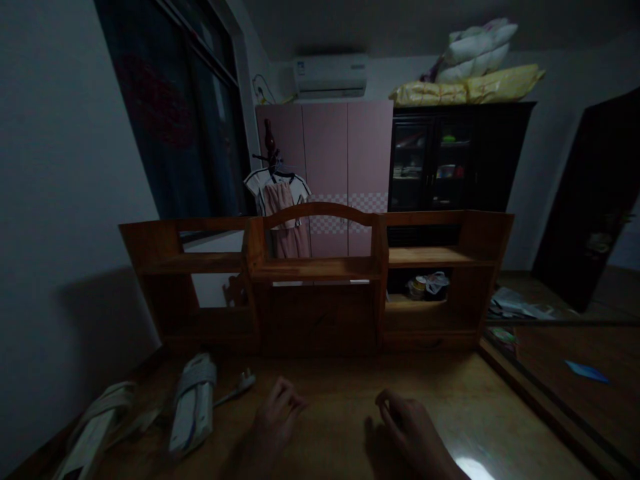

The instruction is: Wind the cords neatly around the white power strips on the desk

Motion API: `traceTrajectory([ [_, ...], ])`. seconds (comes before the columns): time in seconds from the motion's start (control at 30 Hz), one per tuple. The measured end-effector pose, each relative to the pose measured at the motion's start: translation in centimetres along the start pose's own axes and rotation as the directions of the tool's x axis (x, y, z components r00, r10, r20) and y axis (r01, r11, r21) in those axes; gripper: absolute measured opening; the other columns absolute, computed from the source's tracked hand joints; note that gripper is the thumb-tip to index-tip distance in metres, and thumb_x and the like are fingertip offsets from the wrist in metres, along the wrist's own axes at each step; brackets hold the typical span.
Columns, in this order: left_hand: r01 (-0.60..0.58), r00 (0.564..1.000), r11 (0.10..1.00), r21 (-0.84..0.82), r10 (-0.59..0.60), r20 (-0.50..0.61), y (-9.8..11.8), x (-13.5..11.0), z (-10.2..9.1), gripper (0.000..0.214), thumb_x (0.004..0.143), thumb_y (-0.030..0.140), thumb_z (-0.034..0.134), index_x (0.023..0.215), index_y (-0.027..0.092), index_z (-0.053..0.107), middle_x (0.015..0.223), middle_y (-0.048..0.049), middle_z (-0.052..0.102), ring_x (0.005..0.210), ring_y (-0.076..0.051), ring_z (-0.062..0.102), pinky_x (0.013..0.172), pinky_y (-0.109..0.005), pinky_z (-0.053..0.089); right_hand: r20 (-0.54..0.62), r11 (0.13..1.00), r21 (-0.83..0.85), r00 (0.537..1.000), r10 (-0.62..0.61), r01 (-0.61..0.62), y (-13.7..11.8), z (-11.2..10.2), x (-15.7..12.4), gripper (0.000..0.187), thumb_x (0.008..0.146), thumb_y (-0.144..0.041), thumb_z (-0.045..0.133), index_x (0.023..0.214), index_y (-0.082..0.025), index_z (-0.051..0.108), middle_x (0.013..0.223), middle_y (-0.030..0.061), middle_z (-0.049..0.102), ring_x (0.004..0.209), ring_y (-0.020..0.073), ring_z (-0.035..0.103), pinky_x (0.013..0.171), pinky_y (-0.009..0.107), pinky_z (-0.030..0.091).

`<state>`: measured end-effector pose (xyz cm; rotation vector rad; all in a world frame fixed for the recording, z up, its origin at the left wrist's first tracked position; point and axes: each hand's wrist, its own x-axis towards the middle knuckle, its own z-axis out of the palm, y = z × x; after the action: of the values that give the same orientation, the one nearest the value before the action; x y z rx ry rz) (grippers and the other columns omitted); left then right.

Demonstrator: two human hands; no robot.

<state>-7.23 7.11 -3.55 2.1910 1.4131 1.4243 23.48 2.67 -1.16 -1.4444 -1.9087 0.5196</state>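
Note:
Over the wooden surface, my left hand (277,415) is loosely closed, its fingers curled towards the thumb, and I see nothing in it. It is nearest to a plug (245,381) on a short stretch of cord. Further left lies a white power strip (193,420) with its cord wound around one end. A second power strip (93,433), also wrapped in cord, sits by the wall. My right hand (409,427) is curled above the same surface, fingertips bent in near the thumb, with no object showing. Its shadow falls on the wood beside it.
A wooden desktop shelf (317,270) spans the back of the surface (325,387). A bag and containers (427,287) show through its right opening. A raised wooden edge (530,400) runs along the right, with a blue packet (586,371) beyond it. The wall (75,220) bounds the left.

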Motion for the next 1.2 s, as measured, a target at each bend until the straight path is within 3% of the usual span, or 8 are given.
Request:
traceTrajectory([
  [0.1, -0.014, 1.000, 1.000, 0.023, 0.014, -0.005, 0.7, -0.2, 0.0, 0.017, 0.085, 0.031, 0.056, 0.073, 0.021, 0.063, 0.085, -0.0043, 0.060, 0.081, -0.018, 0.062, 0.075, -0.029, 0.053, 0.007, 1.000, -0.002, 1.000, 0.002, -0.002, -0.4, 0.2, -0.2, 0.024, 0.089, -0.030, 0.040, 0.090, -0.019, 0.061, 0.068, 0.0020, 0.064, 0.061, 0.0159, 0.059, 0.058, 0.024, 0.036],
  [0.27, -0.020, 0.993, 1.000, 0.003, 0.019, 0.112, 2.4, -0.1, -0.7, 0.019, 0.090, 0.028, 0.049, 0.077, 0.021, 0.061, 0.088, -0.0041, 0.058, 0.088, -0.017, 0.060, 0.079, -0.027, 0.051, 0.049, 1.000, -0.014, 0.999, -0.010, 0.010, -1.7, 1.0, -0.7, 0.023, 0.089, -0.031, 0.041, 0.089, -0.018, 0.061, 0.061, 0.0004, 0.060, 0.056, 0.0145, 0.056, 0.053, 0.023, 0.032],
  [0.4, 0.012, 0.992, 0.999, 0.033, -0.016, 0.123, 2.9, 0.0, -1.2, 0.018, 0.090, 0.030, 0.051, 0.076, 0.020, 0.057, 0.090, -0.0041, 0.055, 0.086, -0.017, 0.059, 0.079, -0.028, 0.050, 0.061, 1.000, -0.027, 0.998, -0.010, 0.012, -2.2, 1.2, -0.8, 0.023, 0.089, -0.030, 0.041, 0.087, -0.018, 0.061, 0.059, -0.0001, 0.060, 0.054, 0.0139, 0.055, 0.052, 0.023, 0.031],
  [0.73, -0.035, 0.991, 0.995, 0.089, 0.023, 0.131, 2.4, 0.1, -1.0, 0.022, 0.091, 0.031, 0.047, 0.073, 0.020, 0.053, 0.077, -0.0028, 0.055, 0.075, -0.017, 0.057, 0.071, -0.029, 0.047, 0.048, 1.000, 0.007, 0.999, -0.001, 0.001, -2.0, 1.4, -0.9, 0.025, 0.089, -0.033, 0.042, 0.084, -0.017, 0.060, 0.062, 0.0018, 0.062, 0.057, 0.0146, 0.057, 0.053, 0.023, 0.033],
  [1.2, 0.032, 0.990, 0.995, 0.092, -0.044, 0.131, 1.8, 0.2, -0.8, 0.024, 0.091, 0.033, 0.048, 0.071, 0.020, 0.051, 0.071, -0.0012, 0.053, 0.063, -0.015, 0.053, 0.061, -0.025, 0.042, 0.065, 0.999, 0.033, 0.998, 0.004, -0.006, -2.0, 1.6, -1.0, 0.029, 0.090, -0.033, 0.038, 0.079, -0.017, 0.059, 0.061, 0.0014, 0.062, 0.055, 0.0129, 0.055, 0.051, 0.022, 0.032],
])
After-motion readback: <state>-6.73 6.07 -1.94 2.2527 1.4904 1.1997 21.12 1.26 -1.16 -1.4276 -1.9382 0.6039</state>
